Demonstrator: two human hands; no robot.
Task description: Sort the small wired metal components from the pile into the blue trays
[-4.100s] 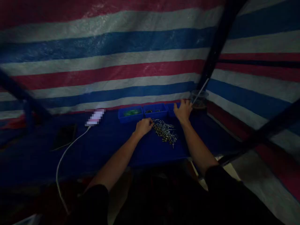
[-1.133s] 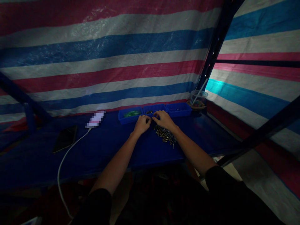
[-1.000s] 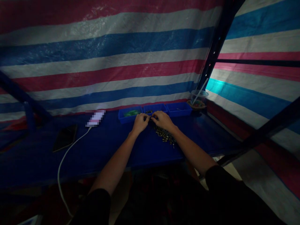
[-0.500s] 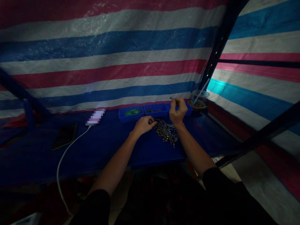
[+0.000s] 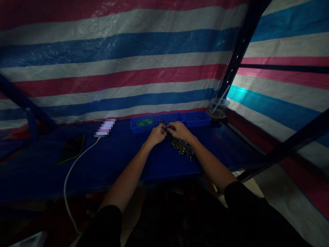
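My left hand point(image 5: 156, 134) and my right hand point(image 5: 179, 131) meet fingertip to fingertip above the blue table point(image 5: 113, 154). Both are pinched closed; whatever lies between the fingers is too small and dark to make out. Below my right hand and wrist spreads a pile of small metal pin-like pieces point(image 5: 183, 147) with brassy ends, partly covered by that hand. Just behind my hands stands the middle blue tray point(image 5: 180, 116), which holds a few small metal pieces. To its right is another blue tray point(image 5: 205, 118) with a thin piece in it.
A left blue tray point(image 5: 133, 127) holds something green. A clear plastic cup point(image 5: 221, 103) with a straw stands at the back right. At left lie a dark phone point(image 5: 72, 147) and a lit phone point(image 5: 105, 128) with a white cable point(image 5: 67, 178). Striped sheeting point(image 5: 123, 61) hangs behind.
My right hand has come down and left from its raised position over the right tray to meet my left hand. That tray is now in plain view. My left hand has shifted slightly.
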